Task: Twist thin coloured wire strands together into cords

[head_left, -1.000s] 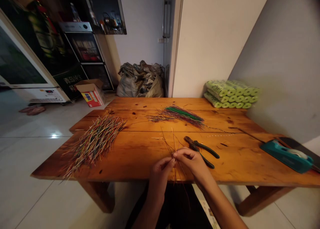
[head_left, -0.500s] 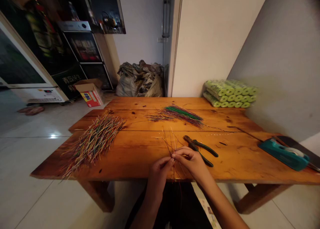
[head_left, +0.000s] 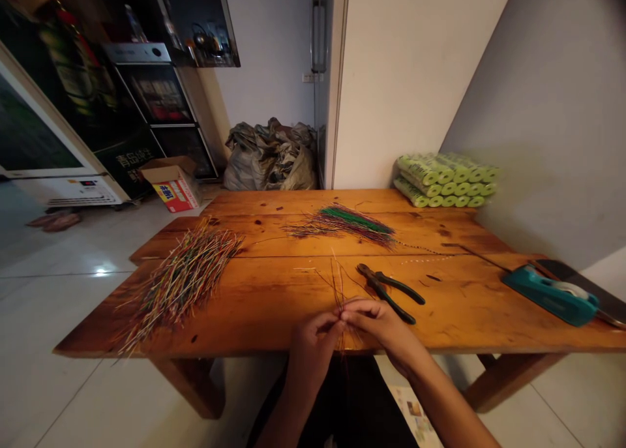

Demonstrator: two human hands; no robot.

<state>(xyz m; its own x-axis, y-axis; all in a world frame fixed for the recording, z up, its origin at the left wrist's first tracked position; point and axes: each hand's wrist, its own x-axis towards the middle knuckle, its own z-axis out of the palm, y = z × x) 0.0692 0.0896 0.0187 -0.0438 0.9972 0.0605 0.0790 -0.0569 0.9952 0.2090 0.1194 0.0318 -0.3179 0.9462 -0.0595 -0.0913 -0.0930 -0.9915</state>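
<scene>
Thin wires point(head_left: 338, 283) stand up in a loose fan from between my fingertips, and their lower ends hang past the table's front edge. My left hand point(head_left: 317, 336) pinches them from the left. From the right, my right hand point(head_left: 370, 319) pinches the same wires, its fingertips touching those of my left hand. Just beyond my right hand lie pliers point(head_left: 386, 291) with dark green handles, spread apart. A large heap of multicoloured wires point(head_left: 188, 272) covers the table's left part. Farther back is a bundle of green and dark wires point(head_left: 355, 221).
The wooden table point(head_left: 274, 291) carries a teal tape dispenser point(head_left: 550, 295) at right, near a dark flat object point(head_left: 589, 288) and a thin rod. Green-wrapped rolls point(head_left: 445, 179) sit at the back right. Behind stand a sack point(head_left: 271, 154) and an open carton point(head_left: 173, 184).
Both hands have come slightly down and nearer to me with the wires, fingertips still together. The whole view has shifted a little.
</scene>
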